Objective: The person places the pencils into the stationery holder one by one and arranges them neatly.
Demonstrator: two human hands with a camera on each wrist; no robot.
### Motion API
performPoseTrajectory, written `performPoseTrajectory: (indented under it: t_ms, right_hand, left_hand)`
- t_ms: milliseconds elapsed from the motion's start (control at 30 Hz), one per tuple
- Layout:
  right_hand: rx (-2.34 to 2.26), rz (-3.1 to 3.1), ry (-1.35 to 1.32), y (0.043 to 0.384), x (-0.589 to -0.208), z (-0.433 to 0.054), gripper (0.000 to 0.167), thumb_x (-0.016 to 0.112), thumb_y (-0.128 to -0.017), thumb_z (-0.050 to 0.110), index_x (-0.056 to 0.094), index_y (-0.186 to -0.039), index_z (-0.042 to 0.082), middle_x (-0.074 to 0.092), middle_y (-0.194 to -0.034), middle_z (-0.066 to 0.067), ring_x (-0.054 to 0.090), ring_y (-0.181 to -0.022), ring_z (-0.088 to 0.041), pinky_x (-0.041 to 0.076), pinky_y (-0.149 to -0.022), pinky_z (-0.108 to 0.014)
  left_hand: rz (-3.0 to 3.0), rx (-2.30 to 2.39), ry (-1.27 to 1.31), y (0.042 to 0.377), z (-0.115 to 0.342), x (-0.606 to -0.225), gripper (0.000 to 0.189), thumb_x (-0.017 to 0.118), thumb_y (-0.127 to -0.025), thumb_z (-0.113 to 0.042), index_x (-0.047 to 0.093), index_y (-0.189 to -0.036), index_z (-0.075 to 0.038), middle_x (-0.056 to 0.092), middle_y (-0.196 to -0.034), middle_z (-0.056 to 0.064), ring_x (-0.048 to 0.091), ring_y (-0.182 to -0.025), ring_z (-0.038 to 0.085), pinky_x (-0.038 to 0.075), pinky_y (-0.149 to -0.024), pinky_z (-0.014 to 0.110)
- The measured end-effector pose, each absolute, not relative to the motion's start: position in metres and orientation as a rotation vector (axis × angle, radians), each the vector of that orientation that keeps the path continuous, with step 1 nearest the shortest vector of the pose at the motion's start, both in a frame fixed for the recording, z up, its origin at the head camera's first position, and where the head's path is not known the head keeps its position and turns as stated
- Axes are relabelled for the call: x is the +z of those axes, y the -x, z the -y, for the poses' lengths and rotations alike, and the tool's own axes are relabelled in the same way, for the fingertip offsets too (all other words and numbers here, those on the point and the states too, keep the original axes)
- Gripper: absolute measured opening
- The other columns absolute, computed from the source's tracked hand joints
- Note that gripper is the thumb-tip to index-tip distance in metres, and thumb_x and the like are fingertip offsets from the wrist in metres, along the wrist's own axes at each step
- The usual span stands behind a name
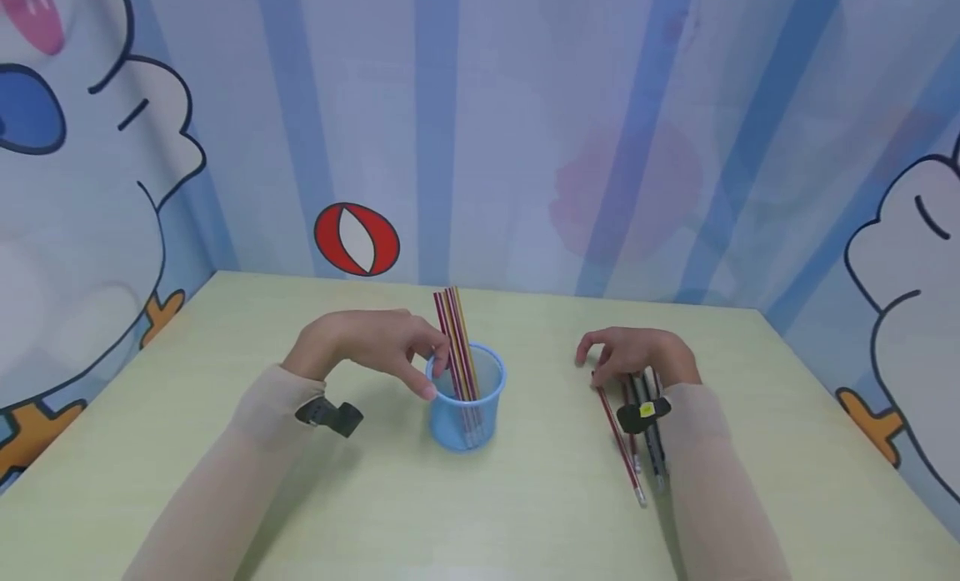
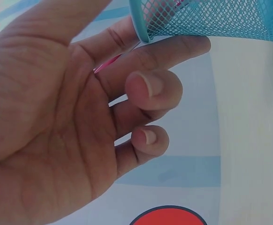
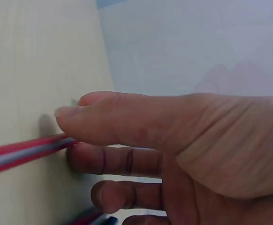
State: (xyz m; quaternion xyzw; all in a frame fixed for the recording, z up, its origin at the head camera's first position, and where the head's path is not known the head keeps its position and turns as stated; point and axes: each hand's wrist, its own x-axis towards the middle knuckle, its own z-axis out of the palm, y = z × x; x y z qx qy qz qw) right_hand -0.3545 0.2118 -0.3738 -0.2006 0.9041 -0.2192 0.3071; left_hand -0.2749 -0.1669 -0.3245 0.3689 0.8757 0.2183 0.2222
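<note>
Head view looks forward-down; wrist views close (left shares cup (image 1: 442, 423)).

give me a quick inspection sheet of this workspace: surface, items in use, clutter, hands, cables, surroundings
Surface: pale yellow table, bare around the items.
Items in use: light blue mesh cup upright, holding striped pencils; red pencil and dark pencils lying to its right.
Clutter: nothing seen.
Hands: left hand at the cup's rim, fingers bent; right hand over the loose pencils, thumb at the red pencil's end. Whether either grips firmly cannot be told.
Cables: nothing seen.
Surroundings: blue striped backdrop with cartoon figures and a red-and-white oval.
</note>
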Motion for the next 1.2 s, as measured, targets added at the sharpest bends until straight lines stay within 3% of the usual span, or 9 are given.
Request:
performPoseTrajectory:
  t_ms: [167,400,600,700,900,1067,1200]
  right_hand:
    - [-0.531,-2.465,0.506,0.353,-0.375,-0.205,0.022,0.068,-0.09,0.008,0.062,-0.111,0.014,0.046,-0.068,0.0,0.037,-0.058,-0.016,0.037,-0.062,-0.033]
    - [-0.58,-2.442,0.459,0.353,-0.377,-0.198,0.02,0.068,-0.088,0.006,0.064,-0.106,0.013,0.04,-0.061,0.002,0.03,-0.05,-0.014,0.032,-0.054,-0.032]
    - [-0.8,-2.34,0.639,0.355,-0.375,-0.197,0.018,0.061,-0.092,0.003,0.061,-0.11,0.003,0.05,-0.069,-0.006,0.025,-0.048,-0.015,0.029,-0.053,-0.034]
    - [-0.954,-2.314,0.744,0.355,-0.37,-0.195,0.019,0.06,-0.094,0.004,0.06,-0.113,0.001,0.055,-0.077,-0.014,0.03,-0.051,-0.015,0.031,-0.053,-0.034]
    - [-1.189,-2.358,0.848,0.35,-0.352,-0.194,0.012,0.06,-0.096,0.009,0.058,-0.107,0.009,0.062,-0.097,-0.015,0.048,-0.071,-0.019,0.039,-0.059,-0.031]
    - [-1.306,-2.402,0.927,0.346,-0.339,-0.192,0.01,0.059,-0.098,0.01,0.056,-0.107,0.006,0.059,-0.101,-0.013,0.056,-0.087,-0.024,0.045,-0.065,-0.032]
    - [-1.495,-2.393,1.013,0.341,-0.33,-0.189,0.011,0.058,-0.099,0.008,0.054,-0.108,0.003,0.056,-0.099,-0.011,0.051,-0.076,-0.02,0.042,-0.06,-0.03]
  left_hand:
    - [-2.413,0.623,-1.002,0.275,0.166,-0.324,0.027,0.08,-0.086,-0.034,0.063,-0.097,-0.017,0.064,-0.1,-0.007,0.059,-0.099,0.015,0.049,-0.081,0.035]
    - [-2.401,0.644,-0.983,0.275,0.167,-0.325,0.026,0.08,-0.086,-0.034,0.062,-0.096,-0.018,0.064,-0.099,-0.007,0.059,-0.099,0.016,0.049,-0.081,0.036]
    - [-2.401,0.642,-0.984,0.275,0.166,-0.327,0.026,0.08,-0.086,-0.034,0.062,-0.096,-0.019,0.064,-0.099,-0.007,0.058,-0.099,0.016,0.049,-0.081,0.035]
    - [-2.402,0.638,-0.977,0.275,0.165,-0.326,0.026,0.08,-0.086,-0.034,0.062,-0.096,-0.019,0.065,-0.102,-0.005,0.06,-0.104,0.015,0.049,-0.084,0.036]
    - [-2.393,0.641,-0.97,0.275,0.164,-0.324,0.027,0.08,-0.086,-0.034,0.062,-0.097,-0.017,0.067,-0.111,0.002,0.06,-0.116,0.018,0.048,-0.088,0.037]
    - [-2.392,0.644,-0.965,0.275,0.164,-0.324,0.026,0.08,-0.087,-0.031,0.062,-0.098,-0.016,0.067,-0.11,-0.001,0.06,-0.118,0.018,0.048,-0.089,0.037]
    - [-2.396,0.634,-0.965,0.275,0.165,-0.324,0.026,0.08,-0.086,-0.032,0.062,-0.096,-0.017,0.065,-0.103,-0.005,0.06,-0.106,0.016,0.047,-0.083,0.035]
